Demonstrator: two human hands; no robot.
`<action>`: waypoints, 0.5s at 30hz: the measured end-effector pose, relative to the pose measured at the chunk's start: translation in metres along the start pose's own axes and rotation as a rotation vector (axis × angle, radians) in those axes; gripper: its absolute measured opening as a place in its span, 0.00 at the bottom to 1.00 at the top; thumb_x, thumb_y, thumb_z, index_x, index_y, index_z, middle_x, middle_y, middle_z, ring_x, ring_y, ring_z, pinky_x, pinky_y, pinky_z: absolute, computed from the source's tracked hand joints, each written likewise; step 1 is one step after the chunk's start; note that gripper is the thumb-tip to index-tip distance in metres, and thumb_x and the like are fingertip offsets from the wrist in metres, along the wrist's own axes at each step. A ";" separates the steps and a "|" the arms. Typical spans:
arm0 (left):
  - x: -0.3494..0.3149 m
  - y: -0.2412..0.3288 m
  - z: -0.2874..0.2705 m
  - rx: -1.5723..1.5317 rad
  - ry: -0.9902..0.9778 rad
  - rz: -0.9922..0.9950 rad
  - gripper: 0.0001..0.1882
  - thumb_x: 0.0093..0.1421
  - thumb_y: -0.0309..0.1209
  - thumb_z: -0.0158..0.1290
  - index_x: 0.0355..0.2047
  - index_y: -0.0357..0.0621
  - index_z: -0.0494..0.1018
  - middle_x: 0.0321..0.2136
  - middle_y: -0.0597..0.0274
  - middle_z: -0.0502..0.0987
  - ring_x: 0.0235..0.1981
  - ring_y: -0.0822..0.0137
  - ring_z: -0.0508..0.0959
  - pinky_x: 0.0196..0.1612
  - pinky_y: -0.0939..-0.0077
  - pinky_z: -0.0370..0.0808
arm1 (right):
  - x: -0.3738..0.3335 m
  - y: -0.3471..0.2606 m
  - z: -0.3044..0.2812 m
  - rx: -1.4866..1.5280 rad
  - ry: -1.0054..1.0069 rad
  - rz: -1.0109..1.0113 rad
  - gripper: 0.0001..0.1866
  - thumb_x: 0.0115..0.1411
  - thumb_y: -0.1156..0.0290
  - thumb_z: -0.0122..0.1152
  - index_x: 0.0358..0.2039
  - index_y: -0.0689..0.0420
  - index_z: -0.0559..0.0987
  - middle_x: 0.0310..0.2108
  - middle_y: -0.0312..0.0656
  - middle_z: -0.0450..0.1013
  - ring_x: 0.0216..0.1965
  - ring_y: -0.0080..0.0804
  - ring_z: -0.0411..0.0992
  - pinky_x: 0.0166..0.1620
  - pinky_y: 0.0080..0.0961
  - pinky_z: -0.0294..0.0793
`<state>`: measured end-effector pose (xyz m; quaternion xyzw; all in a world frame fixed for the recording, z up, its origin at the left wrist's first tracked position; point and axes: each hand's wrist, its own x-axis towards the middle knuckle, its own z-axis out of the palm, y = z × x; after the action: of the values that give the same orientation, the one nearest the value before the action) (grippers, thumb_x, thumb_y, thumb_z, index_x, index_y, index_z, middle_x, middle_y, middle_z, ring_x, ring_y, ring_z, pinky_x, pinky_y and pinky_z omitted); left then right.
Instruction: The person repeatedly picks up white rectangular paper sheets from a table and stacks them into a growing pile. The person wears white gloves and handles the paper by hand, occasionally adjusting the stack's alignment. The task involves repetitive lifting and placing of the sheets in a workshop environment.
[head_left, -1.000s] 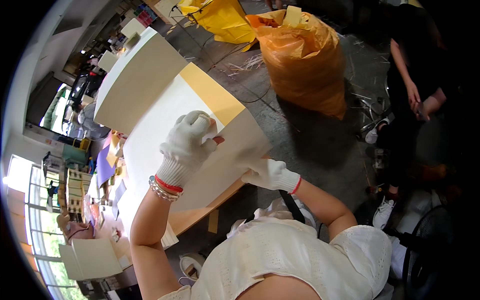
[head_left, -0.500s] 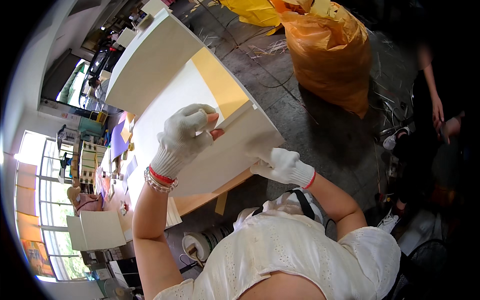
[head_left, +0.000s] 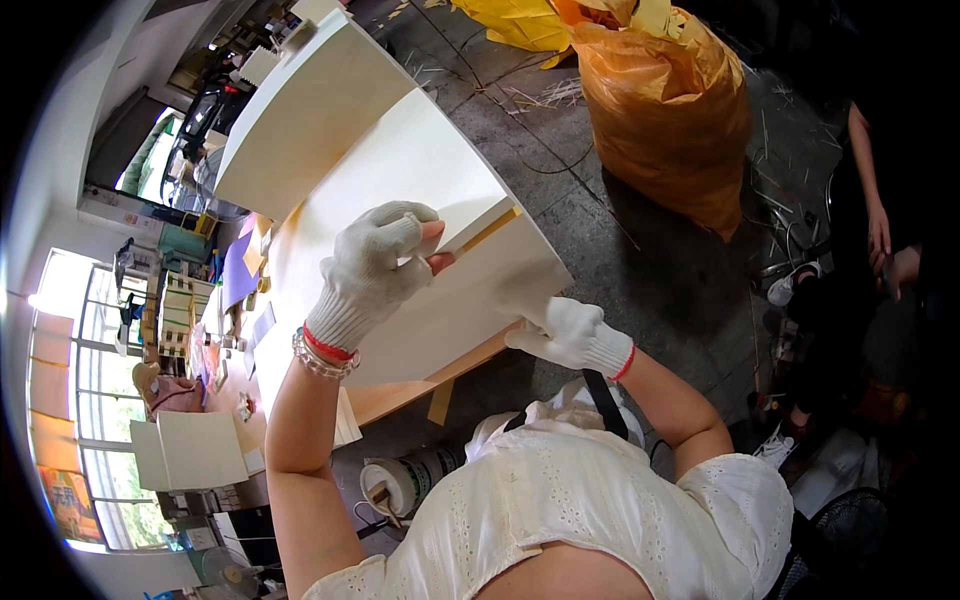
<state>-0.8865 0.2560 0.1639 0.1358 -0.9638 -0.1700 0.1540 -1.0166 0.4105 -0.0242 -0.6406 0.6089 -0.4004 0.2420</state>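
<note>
My left hand, in a white knit glove with bare fingertips, hovers over large white sheets on the table. Its fingers are curled, with thumb and index tips close to the sheets' near edge; what lies between them, if anything, I cannot make out. A narrow tan strip shows along that edge. Farther right, my gloved right hand is beside the right end of the near white surface. Its fingers are smeared by motion. At the far side a curved white sheet stands raised.
An orange sack stuffed with scraps stands on the dark floor at far right. Another person's arm is at the right. A white tub sits below the table. Purple sheets and small items lie to the left.
A white sheet now covers the broad tan area seen before, leaving only a narrow tan strip at the near edge. Both hands have barely shifted.
</note>
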 end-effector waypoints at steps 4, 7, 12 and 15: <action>0.001 0.005 -0.003 0.105 0.021 0.054 0.09 0.43 0.17 0.59 0.28 0.33 0.73 0.31 0.56 0.78 0.28 0.66 0.79 0.29 0.78 0.77 | -0.004 -0.003 -0.004 0.025 0.078 -0.106 0.23 0.59 0.53 0.55 0.51 0.53 0.72 0.27 0.48 0.74 0.25 0.36 0.75 0.28 0.28 0.74; -0.001 0.013 -0.009 0.274 0.101 0.107 0.09 0.44 0.21 0.60 0.29 0.37 0.74 0.30 0.57 0.78 0.28 0.65 0.79 0.27 0.77 0.76 | -0.004 -0.021 -0.027 0.351 0.012 -0.181 0.21 0.61 0.60 0.55 0.51 0.58 0.70 0.31 0.45 0.75 0.26 0.29 0.74 0.30 0.23 0.74; -0.016 0.011 -0.008 0.488 0.356 0.123 0.14 0.45 0.28 0.62 0.33 0.42 0.74 0.31 0.57 0.78 0.29 0.62 0.79 0.30 0.73 0.76 | 0.032 -0.097 -0.079 1.423 -0.039 0.170 0.22 0.61 0.68 0.52 0.53 0.65 0.65 0.34 0.44 0.73 0.21 0.22 0.72 0.22 0.21 0.74; -0.019 -0.005 0.013 0.471 0.329 0.203 0.24 0.50 0.35 0.61 0.46 0.45 0.67 0.37 0.56 0.76 0.34 0.56 0.78 0.36 0.67 0.76 | 0.052 -0.104 -0.084 1.529 -0.193 0.209 0.21 0.62 0.67 0.50 0.51 0.66 0.65 0.31 0.43 0.72 0.18 0.20 0.69 0.17 0.18 0.70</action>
<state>-0.8723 0.2614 0.1456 0.0965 -0.9474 0.0988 0.2886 -1.0265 0.3890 0.1169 -0.2670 0.1968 -0.6269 0.7050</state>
